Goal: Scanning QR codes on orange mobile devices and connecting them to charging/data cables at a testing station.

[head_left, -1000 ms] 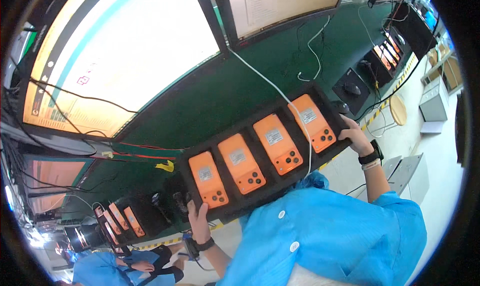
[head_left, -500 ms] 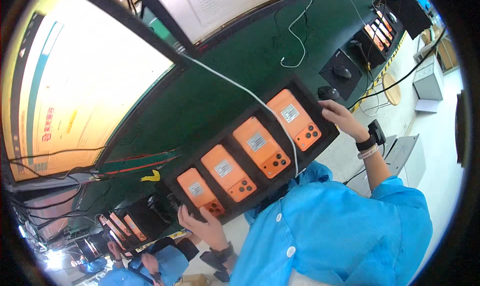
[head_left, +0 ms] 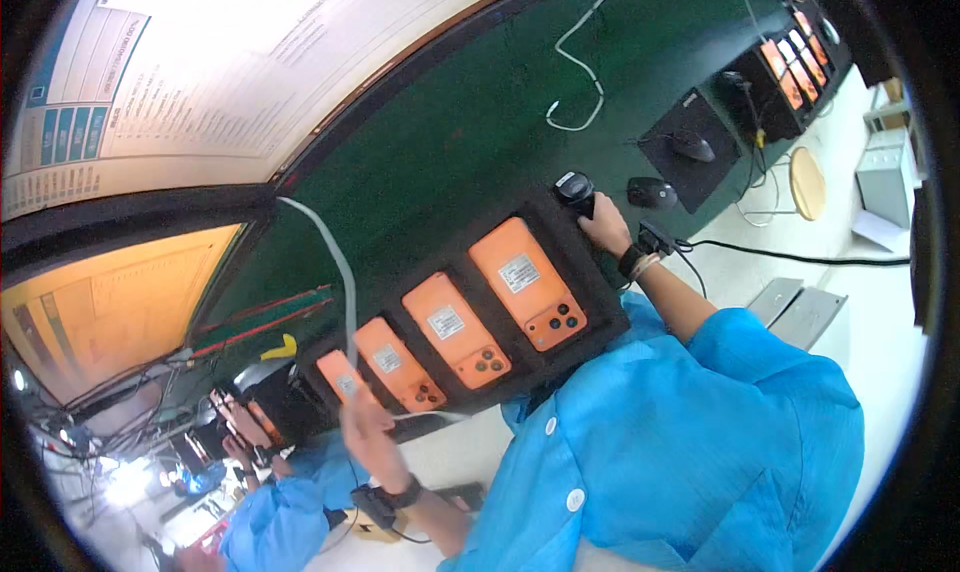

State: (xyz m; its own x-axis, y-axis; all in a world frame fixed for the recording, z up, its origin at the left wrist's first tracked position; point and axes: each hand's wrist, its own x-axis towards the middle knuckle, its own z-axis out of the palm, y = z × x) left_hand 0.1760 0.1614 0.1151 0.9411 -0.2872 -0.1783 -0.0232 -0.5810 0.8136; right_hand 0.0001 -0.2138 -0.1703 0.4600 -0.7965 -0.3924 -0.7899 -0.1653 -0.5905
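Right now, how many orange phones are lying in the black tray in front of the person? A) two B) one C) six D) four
D: four orange phones lie in a row, backs up, in the black tray; the left hand is raised by the end one and the right hand grips a black handheld scanner by the tray's other end.

One head-worn fisheye, tilted and looking down.
We see from above our own chest, close over the black tray (head_left: 590, 302) of orange phones on the green worktop (head_left: 470, 142), edges bending.
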